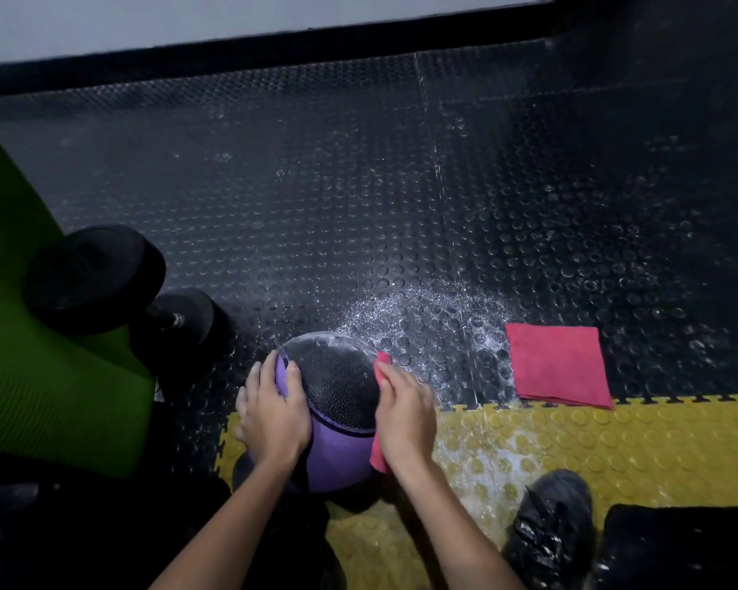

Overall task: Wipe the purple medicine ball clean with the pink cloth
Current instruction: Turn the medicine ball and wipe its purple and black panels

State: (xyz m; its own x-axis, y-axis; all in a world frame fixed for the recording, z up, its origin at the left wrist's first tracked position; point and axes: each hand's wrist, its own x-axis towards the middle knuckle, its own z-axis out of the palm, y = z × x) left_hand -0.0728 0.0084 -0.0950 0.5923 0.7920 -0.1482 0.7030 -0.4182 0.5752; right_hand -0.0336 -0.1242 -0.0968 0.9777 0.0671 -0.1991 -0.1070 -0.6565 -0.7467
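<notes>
Pink cloth (379,457) pressed to the purple medicine ball (335,459) by the right hand (405,413), fingers flat; left hand (273,419), fingers spread, steadies it on wet studded floor (316,206)

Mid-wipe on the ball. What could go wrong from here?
1. The medicine ball sits loose on the floor with only the left hand steadying it. A hard stroke could roll it toward the dumbbell.
2. White speckles cover the floor around the ball. If wet, they may make it slip or dirty it again.
3. Little of the pink cloth shows past the right hand pressing it, so bare fingers may smear the ball.
</notes>
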